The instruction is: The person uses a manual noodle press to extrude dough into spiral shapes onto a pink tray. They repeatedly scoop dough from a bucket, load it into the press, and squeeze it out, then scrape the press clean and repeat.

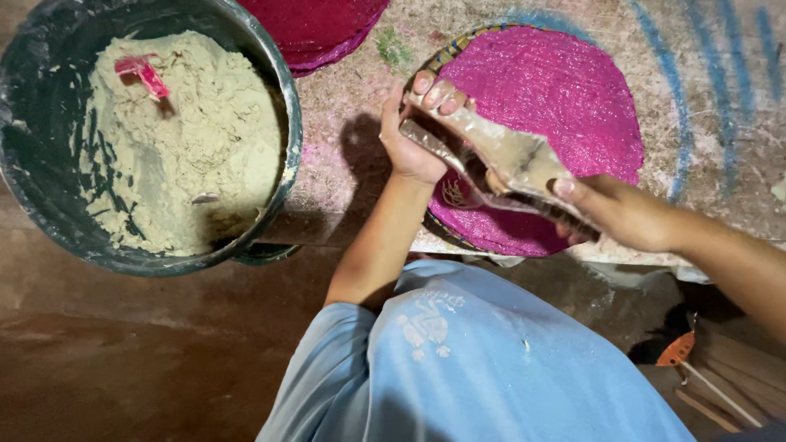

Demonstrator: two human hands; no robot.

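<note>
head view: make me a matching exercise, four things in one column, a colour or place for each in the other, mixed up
Things:
1. bucket
2. round mat
3. brush
4. small scoop

Descriptions:
a. pink-red, stuck in the beige paste
b. gripped by both hands, coated in paste
c. black, upper left, holding paste
d. magenta, flat on the table

Pairs: 1-c, 2-d, 3-b, 4-a

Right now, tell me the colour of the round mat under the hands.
Bright magenta round mat, head view.
</note>
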